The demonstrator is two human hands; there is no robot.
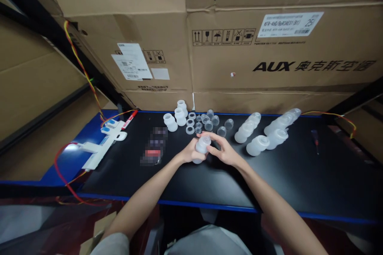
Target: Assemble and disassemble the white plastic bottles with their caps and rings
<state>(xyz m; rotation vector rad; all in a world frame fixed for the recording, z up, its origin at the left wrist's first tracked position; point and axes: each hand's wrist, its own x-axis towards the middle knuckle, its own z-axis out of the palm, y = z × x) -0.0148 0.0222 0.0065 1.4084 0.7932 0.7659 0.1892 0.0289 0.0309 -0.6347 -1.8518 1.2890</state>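
Observation:
A frosted white baby bottle [203, 144] stands slightly tilted over the middle of the black table. My left hand [190, 150] is wrapped round its body. At its upper part, my right hand [224, 149] has thumb and fingers curved about the clear cap, touching it. Just beyond my hands lie several clear domed caps [208, 126], several white collar rings [190, 130] and a few small nipples [198, 125]. Behind and to the left stand 3 bottles with uncovered necks [180, 116].
Rows of capped bottles [257, 145] stand at the right, a screwdriver [315, 140] beyond them. On the left are a blurred dark object [154, 146], a power strip [104, 147], a red marker [129, 119] and loose wires. A large cardboard box [221, 59] walls the back.

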